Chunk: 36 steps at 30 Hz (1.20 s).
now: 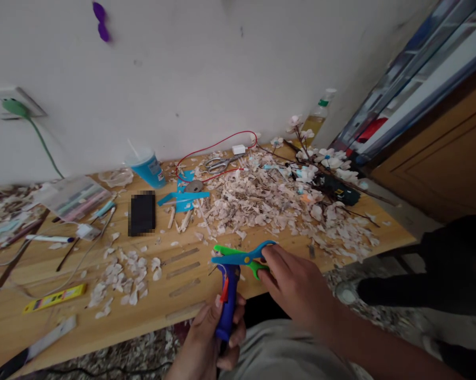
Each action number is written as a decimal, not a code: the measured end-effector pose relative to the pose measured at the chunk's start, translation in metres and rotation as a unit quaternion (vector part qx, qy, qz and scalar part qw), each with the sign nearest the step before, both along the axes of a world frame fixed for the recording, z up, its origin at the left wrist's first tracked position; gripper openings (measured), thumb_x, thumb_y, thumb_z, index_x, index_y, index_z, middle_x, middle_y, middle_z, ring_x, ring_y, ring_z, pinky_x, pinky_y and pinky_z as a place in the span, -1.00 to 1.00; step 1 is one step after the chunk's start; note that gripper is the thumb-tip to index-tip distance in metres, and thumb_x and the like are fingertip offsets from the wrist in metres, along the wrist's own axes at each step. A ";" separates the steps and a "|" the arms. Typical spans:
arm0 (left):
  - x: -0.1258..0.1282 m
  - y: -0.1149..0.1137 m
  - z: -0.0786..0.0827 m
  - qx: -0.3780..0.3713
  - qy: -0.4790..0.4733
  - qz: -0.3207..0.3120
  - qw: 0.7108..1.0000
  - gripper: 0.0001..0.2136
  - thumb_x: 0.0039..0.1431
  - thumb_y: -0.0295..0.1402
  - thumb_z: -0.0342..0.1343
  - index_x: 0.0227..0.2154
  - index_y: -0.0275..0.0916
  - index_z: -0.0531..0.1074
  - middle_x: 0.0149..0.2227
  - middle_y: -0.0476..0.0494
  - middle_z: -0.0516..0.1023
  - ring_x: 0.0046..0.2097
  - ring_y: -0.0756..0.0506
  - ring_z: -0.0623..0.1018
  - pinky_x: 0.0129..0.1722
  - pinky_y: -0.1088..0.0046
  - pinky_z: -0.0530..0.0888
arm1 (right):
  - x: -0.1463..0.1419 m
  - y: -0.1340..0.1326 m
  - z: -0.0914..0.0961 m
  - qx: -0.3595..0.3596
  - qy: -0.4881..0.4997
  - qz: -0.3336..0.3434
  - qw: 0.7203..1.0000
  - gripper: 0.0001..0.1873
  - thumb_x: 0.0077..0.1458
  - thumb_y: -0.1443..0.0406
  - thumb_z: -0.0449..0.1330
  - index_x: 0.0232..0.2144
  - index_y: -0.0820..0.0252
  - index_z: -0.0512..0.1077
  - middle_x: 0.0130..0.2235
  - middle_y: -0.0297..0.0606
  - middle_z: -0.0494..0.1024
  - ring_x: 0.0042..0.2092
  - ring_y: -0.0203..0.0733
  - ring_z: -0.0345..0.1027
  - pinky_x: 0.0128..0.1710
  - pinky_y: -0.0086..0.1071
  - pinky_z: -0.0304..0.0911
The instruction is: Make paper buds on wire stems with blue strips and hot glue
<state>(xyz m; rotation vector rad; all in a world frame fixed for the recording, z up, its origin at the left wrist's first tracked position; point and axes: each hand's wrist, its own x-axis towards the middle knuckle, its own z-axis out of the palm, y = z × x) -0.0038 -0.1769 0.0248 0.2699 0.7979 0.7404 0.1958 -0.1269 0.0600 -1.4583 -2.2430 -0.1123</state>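
Note:
My left hand [212,338] is closed around the handle of a blue glue gun [227,303] with an orange trigger, held upright at the table's front edge. My right hand [297,285] has its fingers through the handles of small blue and green scissors [241,257]. The scissor blades point left and meet the glue gun's tip. Both hands hover just in front of the wooden table [182,311].
A heap of pale shavings and petals [269,203] covers the table's right half, with a flowering branch [317,163] behind it. A dark phone [142,212], a blue cup [148,168], metal scissors [217,163], a red wire [222,142] and a yellow strip [55,297] lie about.

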 end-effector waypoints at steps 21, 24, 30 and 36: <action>-0.014 0.006 0.022 -0.062 0.027 -0.041 0.997 -0.51 0.01 0.03 0.31 -0.19 -0.31 0.50 -0.40 0.03 0.24 -0.60 0.20 0.09 -0.78 0.72 -0.07 | 0.022 0.028 0.014 -0.036 -0.017 0.037 0.999 -0.63 0.05 0.39 0.17 -0.05 0.24 0.28 -0.10 0.00 0.48 -0.03 0.11 0.40 -0.11 -0.10 0.42; -0.015 0.004 0.026 -0.066 0.033 -0.047 0.996 -0.51 0.01 0.02 0.31 -0.19 -0.32 0.51 -0.41 0.04 0.24 -0.63 0.23 0.04 -0.77 0.72 -0.13 | 0.025 0.032 0.025 -0.032 -0.062 0.055 0.996 -0.69 0.07 0.40 0.16 -0.09 0.23 0.31 -0.11 -0.03 0.50 -0.08 0.08 0.42 -0.15 -0.13 0.42; -0.017 0.005 0.030 -0.057 0.053 -0.057 0.995 -0.49 0.04 0.05 0.28 -0.18 -0.35 0.51 -0.40 0.01 0.27 -0.63 0.24 0.05 -0.75 0.71 -0.16 | 0.029 0.031 0.032 -0.014 -0.127 0.061 0.990 -0.85 0.18 0.41 0.13 -0.16 0.21 0.35 -0.18 -0.09 0.55 -0.16 -0.01 0.47 -0.26 -0.27 0.35; -0.026 0.006 0.031 -0.095 0.025 -0.075 0.992 -0.53 0.09 -0.01 0.27 -0.17 -0.36 0.51 -0.42 0.04 0.23 -0.64 0.25 0.01 -0.76 0.72 -0.20 | 0.034 0.029 0.018 0.020 -0.133 0.056 0.989 -0.87 0.27 0.43 0.03 -0.24 0.22 0.38 -0.30 -0.15 0.56 -0.34 -0.12 0.48 -0.41 -0.32 0.27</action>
